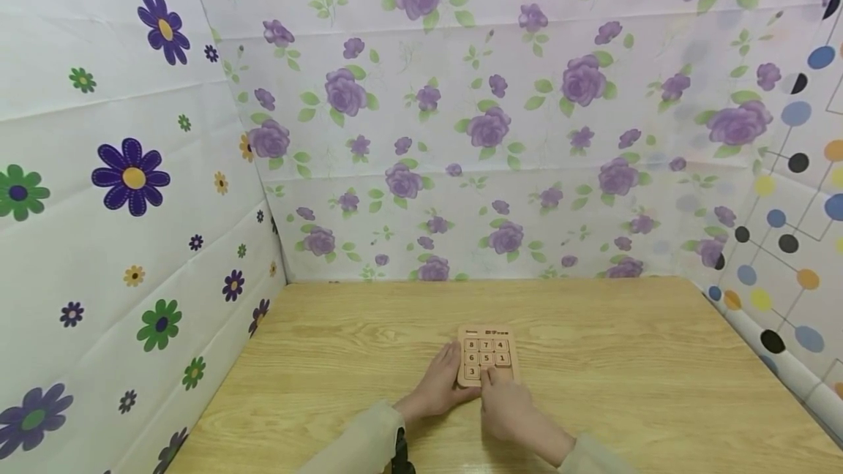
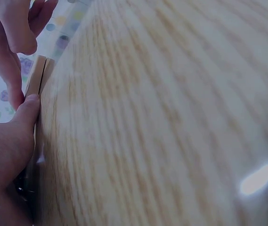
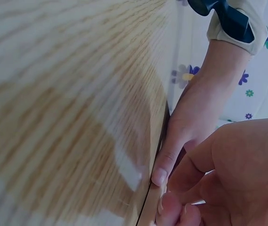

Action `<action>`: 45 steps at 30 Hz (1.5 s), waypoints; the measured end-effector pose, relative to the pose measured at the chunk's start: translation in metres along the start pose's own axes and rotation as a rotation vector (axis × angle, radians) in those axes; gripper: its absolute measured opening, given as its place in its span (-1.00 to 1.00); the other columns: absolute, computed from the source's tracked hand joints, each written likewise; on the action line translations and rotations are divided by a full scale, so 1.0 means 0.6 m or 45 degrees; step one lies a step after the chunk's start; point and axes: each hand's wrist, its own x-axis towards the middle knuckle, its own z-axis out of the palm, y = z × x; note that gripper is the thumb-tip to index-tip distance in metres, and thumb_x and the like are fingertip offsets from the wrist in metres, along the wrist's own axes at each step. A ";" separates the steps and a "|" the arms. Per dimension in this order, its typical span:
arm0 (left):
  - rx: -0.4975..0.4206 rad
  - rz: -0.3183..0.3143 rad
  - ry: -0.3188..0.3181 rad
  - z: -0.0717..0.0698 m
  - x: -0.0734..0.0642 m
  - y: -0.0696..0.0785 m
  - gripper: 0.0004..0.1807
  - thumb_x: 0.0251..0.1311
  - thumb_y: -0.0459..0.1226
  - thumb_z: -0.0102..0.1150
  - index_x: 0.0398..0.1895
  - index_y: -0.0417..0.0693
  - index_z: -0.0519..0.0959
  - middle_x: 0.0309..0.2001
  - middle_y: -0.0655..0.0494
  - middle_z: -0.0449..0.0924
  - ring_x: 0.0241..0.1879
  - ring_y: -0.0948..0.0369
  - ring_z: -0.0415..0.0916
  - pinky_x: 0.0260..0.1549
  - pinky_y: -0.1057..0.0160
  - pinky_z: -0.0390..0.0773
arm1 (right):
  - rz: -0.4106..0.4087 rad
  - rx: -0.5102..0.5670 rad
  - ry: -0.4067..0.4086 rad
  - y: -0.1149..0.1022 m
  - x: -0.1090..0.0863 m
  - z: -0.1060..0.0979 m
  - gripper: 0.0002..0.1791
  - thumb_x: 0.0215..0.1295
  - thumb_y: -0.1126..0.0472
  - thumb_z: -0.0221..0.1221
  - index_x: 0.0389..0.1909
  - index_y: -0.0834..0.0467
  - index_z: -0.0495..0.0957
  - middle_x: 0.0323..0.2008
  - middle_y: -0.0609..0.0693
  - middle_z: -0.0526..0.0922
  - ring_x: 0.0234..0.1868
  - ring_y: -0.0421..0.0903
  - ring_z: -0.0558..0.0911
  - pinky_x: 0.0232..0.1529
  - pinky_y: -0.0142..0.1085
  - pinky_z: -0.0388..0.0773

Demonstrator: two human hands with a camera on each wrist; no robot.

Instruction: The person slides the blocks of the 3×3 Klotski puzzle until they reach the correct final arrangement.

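A wooden sliding number puzzle (image 1: 459, 369) lies flat on the table, its several square tiles printed with dark digits. My left hand (image 1: 437, 386) holds it at the near left corner, the fingers along its left side and the thumb on its near edge. In the left wrist view that thumb (image 2: 28, 110) presses against the puzzle's side (image 2: 36, 75). My right hand (image 1: 507, 404) reaches over the near edge, with fingertips on the bottom row beside the 3 tile (image 1: 471, 371). Those fingers hide the middle of that row. In the right wrist view, the right hand (image 3: 237, 165) is close beside the left thumb.
The wood-grain table (image 1: 356, 335) extends around the puzzle on all sides. A cloth with purple roses (image 1: 421, 130) hangs behind it. Flowered cloth (image 1: 132, 240) stands at the left and dotted cloth (image 1: 790, 240) at the right. A black strap (image 1: 400, 452) shows at the left sleeve.
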 end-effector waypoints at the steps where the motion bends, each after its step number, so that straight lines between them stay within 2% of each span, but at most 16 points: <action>1: -0.001 0.003 0.002 0.000 0.000 0.000 0.11 0.19 0.15 0.18 0.47 -0.44 -0.11 0.50 -0.33 -0.07 0.50 -0.17 -0.08 0.46 -0.11 0.03 | 0.004 0.001 -0.004 0.000 0.000 0.000 -0.41 0.22 0.20 0.15 0.26 0.38 0.39 0.27 0.27 0.42 0.10 0.20 0.58 -0.32 0.04 0.68; 5: -0.003 -0.012 -0.004 0.001 0.002 0.000 0.12 0.19 0.16 0.17 0.48 -0.41 -0.12 0.51 -0.31 -0.08 0.51 -0.14 -0.10 0.47 -0.08 0.02 | 0.002 -0.003 -0.001 0.001 -0.001 0.000 -0.41 0.22 0.20 0.16 0.25 0.38 0.40 0.26 0.27 0.43 0.00 0.14 0.61 -0.39 -0.05 0.68; 10: -0.002 -0.011 -0.008 0.000 0.003 -0.001 0.11 0.19 0.16 0.17 0.48 -0.41 -0.12 0.51 -0.30 -0.09 0.51 -0.13 -0.10 0.48 -0.07 0.01 | -0.008 0.005 0.007 0.002 -0.002 -0.002 -0.41 0.20 0.21 0.18 0.23 0.41 0.40 0.26 0.31 0.42 -0.03 0.15 0.62 -0.32 -0.01 0.69; 12: -0.009 -0.006 -0.010 0.000 0.002 0.000 0.11 0.19 0.16 0.17 0.48 -0.42 -0.12 0.50 -0.32 -0.09 0.51 -0.14 -0.10 0.47 -0.09 0.01 | -0.008 0.000 0.007 0.003 -0.003 -0.002 -0.40 0.19 0.21 0.19 0.23 0.42 0.40 0.27 0.32 0.42 0.03 0.20 0.61 -0.29 0.02 0.69; 17: -0.015 0.005 -0.004 -0.001 -0.001 0.001 0.11 0.19 0.14 0.18 0.47 -0.46 -0.11 0.49 -0.36 -0.08 0.50 -0.18 -0.09 0.46 -0.12 0.02 | -0.017 -0.017 0.018 0.008 -0.006 0.000 -0.39 0.17 0.21 0.19 0.22 0.44 0.40 0.26 0.32 0.42 -0.08 0.13 0.63 -0.43 -0.14 0.67; 20: -0.009 0.016 0.007 -0.002 -0.002 0.003 0.11 0.19 0.13 0.20 0.46 -0.47 -0.10 0.49 -0.37 -0.07 0.49 -0.19 -0.08 0.46 -0.12 0.01 | -0.022 -0.030 0.029 0.011 -0.007 0.000 -0.38 0.17 0.22 0.18 0.22 0.46 0.39 0.24 0.33 0.43 -0.20 0.08 0.62 -0.52 -0.23 0.62; 23: -0.015 0.016 0.011 -0.004 -0.002 0.005 0.11 0.18 0.12 0.21 0.46 -0.47 -0.10 0.49 -0.37 -0.07 0.50 -0.17 -0.08 0.47 -0.10 0.00 | -0.026 -0.031 0.039 0.013 -0.010 -0.002 -0.39 0.17 0.23 0.17 0.22 0.47 0.38 0.24 0.34 0.43 -0.42 -0.03 0.56 -0.65 -0.33 0.50; 26: -0.021 0.011 0.010 -0.005 -0.001 0.006 0.11 0.18 0.11 0.21 0.46 -0.46 -0.10 0.49 -0.37 -0.07 0.50 -0.16 -0.08 0.48 -0.09 -0.01 | -0.027 -0.014 0.041 0.013 -0.012 -0.003 -0.39 0.18 0.23 0.17 0.22 0.47 0.38 0.24 0.36 0.43 -0.63 -0.15 0.38 -0.74 -0.42 0.33; 28: -0.023 0.005 0.006 -0.005 -0.001 0.006 0.11 0.18 0.12 0.21 0.47 -0.46 -0.10 0.49 -0.36 -0.07 0.50 -0.16 -0.08 0.48 -0.08 -0.01 | -0.022 -0.011 0.033 0.014 -0.013 -0.004 -0.39 0.19 0.22 0.17 0.23 0.46 0.37 0.25 0.37 0.42 -0.68 -0.20 0.30 -0.76 -0.44 0.27; 39: -0.030 0.021 0.015 -0.007 -0.002 0.005 0.11 0.18 0.11 0.22 0.46 -0.47 -0.10 0.48 -0.37 -0.06 0.49 -0.18 -0.07 0.46 -0.12 0.01 | 0.028 -0.012 0.016 0.015 -0.013 -0.005 -0.37 0.18 0.25 0.16 0.24 0.49 0.34 0.17 0.37 0.44 -0.70 -0.19 0.32 -0.77 -0.44 0.24; 45: -0.014 0.019 0.012 -0.006 -0.001 0.005 0.10 0.17 0.11 0.23 0.46 -0.45 -0.09 0.49 -0.36 -0.06 0.50 -0.16 -0.07 0.47 -0.09 0.00 | 0.055 -0.039 -0.015 0.015 -0.015 -0.010 -0.37 0.21 0.21 0.15 0.25 0.48 0.34 0.25 0.38 0.43 -0.70 -0.17 0.33 -0.75 -0.41 0.29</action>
